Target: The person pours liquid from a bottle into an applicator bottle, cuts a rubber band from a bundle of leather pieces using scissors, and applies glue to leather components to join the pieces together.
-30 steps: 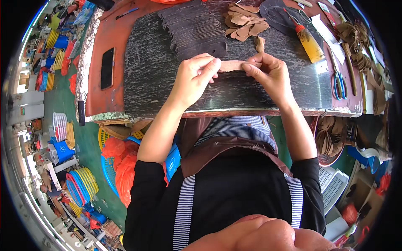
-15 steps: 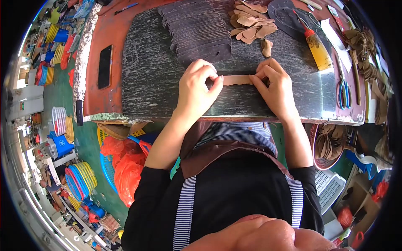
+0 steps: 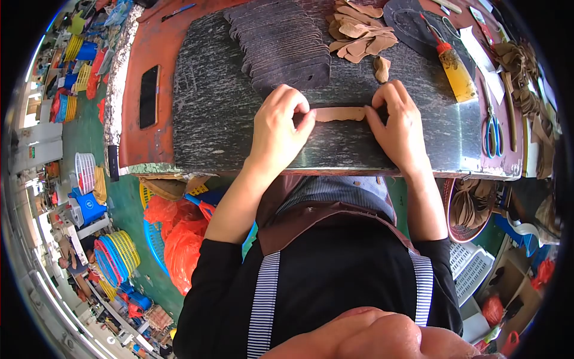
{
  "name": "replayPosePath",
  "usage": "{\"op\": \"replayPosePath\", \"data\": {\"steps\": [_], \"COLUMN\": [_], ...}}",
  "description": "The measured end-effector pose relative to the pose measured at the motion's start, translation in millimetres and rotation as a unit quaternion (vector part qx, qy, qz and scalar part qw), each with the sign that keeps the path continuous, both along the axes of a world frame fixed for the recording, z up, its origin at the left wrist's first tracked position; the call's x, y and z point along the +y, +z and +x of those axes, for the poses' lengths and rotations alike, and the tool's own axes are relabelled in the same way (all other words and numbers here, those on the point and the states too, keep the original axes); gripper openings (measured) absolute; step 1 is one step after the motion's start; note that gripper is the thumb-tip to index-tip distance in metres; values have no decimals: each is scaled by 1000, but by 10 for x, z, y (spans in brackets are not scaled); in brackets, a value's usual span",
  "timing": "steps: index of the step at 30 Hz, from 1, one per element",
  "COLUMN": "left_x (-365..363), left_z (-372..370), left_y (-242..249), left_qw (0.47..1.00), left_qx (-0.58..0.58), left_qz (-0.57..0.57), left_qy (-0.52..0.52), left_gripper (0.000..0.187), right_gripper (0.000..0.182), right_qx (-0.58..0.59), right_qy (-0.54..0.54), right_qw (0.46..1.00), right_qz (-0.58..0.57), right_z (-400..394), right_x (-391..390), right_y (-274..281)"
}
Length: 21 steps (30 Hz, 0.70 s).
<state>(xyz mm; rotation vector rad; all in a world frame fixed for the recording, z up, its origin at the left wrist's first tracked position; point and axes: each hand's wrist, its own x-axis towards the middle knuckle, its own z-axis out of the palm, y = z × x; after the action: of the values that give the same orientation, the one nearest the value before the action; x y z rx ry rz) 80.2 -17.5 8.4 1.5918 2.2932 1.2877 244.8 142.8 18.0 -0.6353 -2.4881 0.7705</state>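
Observation:
A narrow tan strip (image 3: 339, 113), which looks like leather, lies between my two hands just above the dark work board. A darker edge runs along its far side. My left hand (image 3: 280, 128) is closed, pinching the strip's left end between thumb and fingers. At the other end, my right hand (image 3: 399, 125) is closed too, its thumb and fingertips at the strip's right corner; the exact grip there is partly hidden. Beyond my hands lies a stack of overlapping dark strips (image 3: 281, 45). One small tan piece (image 3: 382, 69) sits past my right hand, near a pile of tan pieces (image 3: 359, 33).
On the right are a yellow glue bottle (image 3: 457, 75), scissors (image 3: 492, 134) and a wooden stick (image 3: 509, 110). A phone (image 3: 149, 96) lies on the red tabletop at left. Below the table edge are red plastic bags (image 3: 182, 245) and a basket of brown pieces (image 3: 469, 209).
My right hand has shifted slightly to the right, baring more of the strip's right end. My left hand has moved a little left and still pinches the strip.

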Motion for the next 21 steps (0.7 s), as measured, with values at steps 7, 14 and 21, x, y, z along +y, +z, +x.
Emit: {"op": "replayPosePath", "data": {"steps": [7, 14, 21], "left_x": [38, -278, -494], "left_z": [-96, -63, 113], "left_y": [212, 215, 119], "left_qw": [992, 967, 981], "left_qx": [55, 169, 130], "left_qz": [-69, -30, -12], "left_qy": [-91, -190, -142], "left_gripper": [22, 14, 38], "right_gripper": [28, 34, 40], "right_qx": [-5, -3, 34], "right_qy": [73, 209, 190], "right_qw": [997, 972, 979], "right_qz": [26, 102, 63], "right_z": [0, 290, 381], "right_x": [78, 113, -70], "right_y": [63, 262, 145]}}
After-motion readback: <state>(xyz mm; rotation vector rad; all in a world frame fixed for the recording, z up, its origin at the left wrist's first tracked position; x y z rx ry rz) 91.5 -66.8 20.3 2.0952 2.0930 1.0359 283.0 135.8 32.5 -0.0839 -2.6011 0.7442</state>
